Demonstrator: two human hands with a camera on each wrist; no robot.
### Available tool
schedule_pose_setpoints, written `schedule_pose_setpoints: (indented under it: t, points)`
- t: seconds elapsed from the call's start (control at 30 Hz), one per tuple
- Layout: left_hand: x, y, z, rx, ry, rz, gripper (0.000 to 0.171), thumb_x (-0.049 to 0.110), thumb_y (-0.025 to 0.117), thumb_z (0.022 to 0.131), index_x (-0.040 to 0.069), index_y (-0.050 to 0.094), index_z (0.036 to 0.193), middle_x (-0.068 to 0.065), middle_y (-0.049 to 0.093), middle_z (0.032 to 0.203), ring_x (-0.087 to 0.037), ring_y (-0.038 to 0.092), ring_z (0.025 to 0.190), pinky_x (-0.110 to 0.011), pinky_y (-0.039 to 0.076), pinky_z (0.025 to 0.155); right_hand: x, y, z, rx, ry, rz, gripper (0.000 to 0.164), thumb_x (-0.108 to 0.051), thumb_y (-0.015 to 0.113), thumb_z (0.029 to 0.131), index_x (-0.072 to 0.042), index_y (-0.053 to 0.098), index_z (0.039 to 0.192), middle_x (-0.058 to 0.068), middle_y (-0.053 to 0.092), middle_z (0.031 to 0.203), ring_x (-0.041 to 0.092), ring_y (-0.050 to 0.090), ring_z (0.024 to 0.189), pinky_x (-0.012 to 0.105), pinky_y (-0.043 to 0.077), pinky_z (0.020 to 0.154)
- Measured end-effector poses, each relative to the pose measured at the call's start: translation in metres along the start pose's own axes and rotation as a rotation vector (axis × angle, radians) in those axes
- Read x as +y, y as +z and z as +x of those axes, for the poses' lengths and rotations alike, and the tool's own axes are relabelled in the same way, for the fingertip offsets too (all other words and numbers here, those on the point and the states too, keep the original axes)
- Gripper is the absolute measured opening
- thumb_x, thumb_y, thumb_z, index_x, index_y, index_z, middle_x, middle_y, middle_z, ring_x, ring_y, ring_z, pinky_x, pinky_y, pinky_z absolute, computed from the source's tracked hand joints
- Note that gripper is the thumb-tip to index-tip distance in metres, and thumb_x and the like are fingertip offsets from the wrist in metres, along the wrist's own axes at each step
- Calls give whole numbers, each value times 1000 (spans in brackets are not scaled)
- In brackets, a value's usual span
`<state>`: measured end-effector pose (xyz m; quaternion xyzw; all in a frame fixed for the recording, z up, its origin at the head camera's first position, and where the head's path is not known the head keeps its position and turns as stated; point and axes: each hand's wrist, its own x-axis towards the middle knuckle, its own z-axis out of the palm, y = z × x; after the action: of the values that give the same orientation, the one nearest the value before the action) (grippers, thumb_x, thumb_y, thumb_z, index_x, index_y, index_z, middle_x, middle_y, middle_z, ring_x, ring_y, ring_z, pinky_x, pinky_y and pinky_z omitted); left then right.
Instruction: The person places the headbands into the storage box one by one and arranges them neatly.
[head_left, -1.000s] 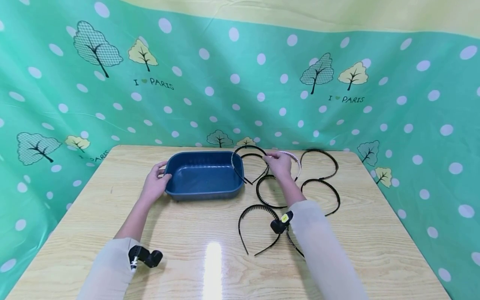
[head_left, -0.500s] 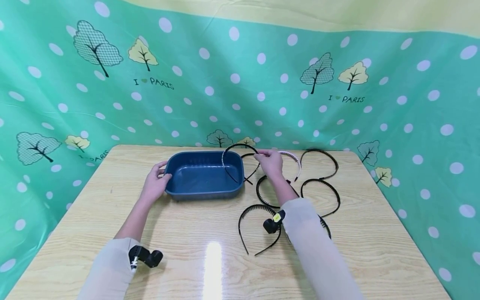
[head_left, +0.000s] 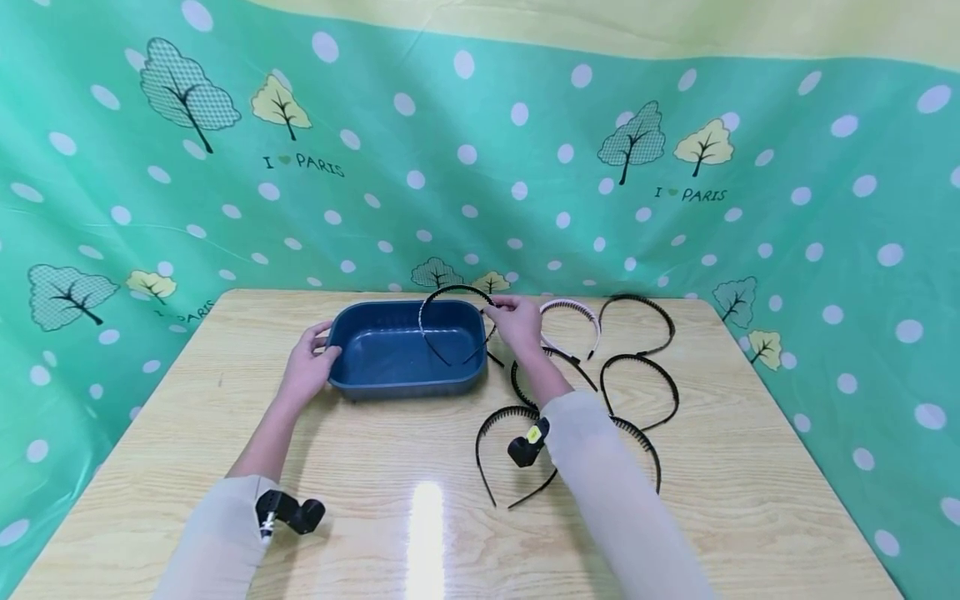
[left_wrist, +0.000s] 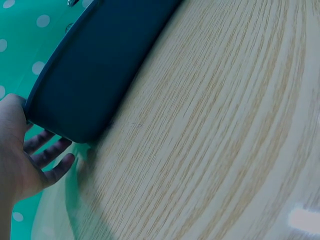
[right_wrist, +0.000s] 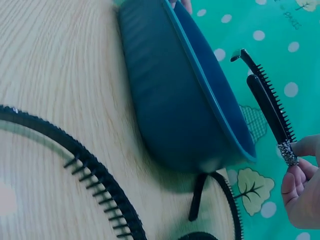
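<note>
A dark blue plastic basin [head_left: 408, 390] sits toward the back of the wooden table. My left hand [head_left: 305, 367] holds its left end, thumb over the rim and the other fingers outside; the left wrist view shows those fingers [left_wrist: 52, 155] spread below the rim. Between thumb and fingers, my right hand [head_left: 519, 323] pinches a black toothed headband [head_left: 457, 287] over the basin's right end. In the right wrist view, sparkly silver trim on this headband [right_wrist: 268, 102] shows at the pinch. The basin holds nothing that I can see.
To the right lie a white headband [head_left: 570, 302] and several black toothed headbands, among them one at the back right [head_left: 667, 317] and one nearer the front [head_left: 483, 433]. Another black headband [right_wrist: 232, 200] lies beside the basin's right end. A polka-dot curtain [head_left: 465, 200] hangs behind the table.
My right hand has moved left with the headband, from beside the basin's right end to over its opening. My left hand stays on the basin.
</note>
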<state>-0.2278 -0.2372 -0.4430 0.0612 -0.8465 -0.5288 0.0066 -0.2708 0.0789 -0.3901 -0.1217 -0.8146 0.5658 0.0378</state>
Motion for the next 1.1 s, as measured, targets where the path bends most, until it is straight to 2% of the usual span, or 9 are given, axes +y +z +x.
schedule_pose_setpoints:
  t: [0.23,0.37,0.53,0.7,0.93,1.1]
  points:
    - [3,-1,-1,0,-2,-3,52,18,42,98,12,27,147,-27,44,135,-39,49,115,-20,45,64,-7,11,-7,19,-7,-18,22,-19,70,82,-13,72,103,-2,60,85,10,53,79,21,40,64]
    - [3,-1,-1,-3,-6,1,52,20,41,98,13,26,148,-26,44,136,-39,49,117,-20,46,65,-9,17,-9,8,-1,1,22,-18,70,82,-12,71,103,-3,57,83,10,51,78,21,40,63]
    - [2,0,0,2,-8,6,52,20,41,98,13,27,147,-25,44,135,-38,49,118,-20,46,70,-7,23,-12,0,-32,-12,22,-18,71,82,-11,71,103,-3,56,80,10,50,75,20,40,61]
    - [0,1,1,3,-8,5,52,19,42,98,13,27,147,-25,44,135,-38,49,117,-21,46,68,-7,30,-15,-11,-40,-8,23,-19,71,82,-10,71,103,-3,54,77,10,49,71,21,39,59]
    - [-5,0,2,4,2,11,52,21,41,98,13,28,147,-25,44,136,-39,49,119,-24,46,73,-5,40,-19,-33,-20,6,22,-20,71,83,-11,70,103,-3,54,79,10,49,71,22,40,58]
    - [-4,-1,3,-1,1,0,52,22,41,98,13,27,147,-26,44,136,-40,48,119,-22,47,70,-3,45,-22,-48,-19,12,23,-19,70,83,-11,70,104,-2,53,81,12,49,73,23,41,59]
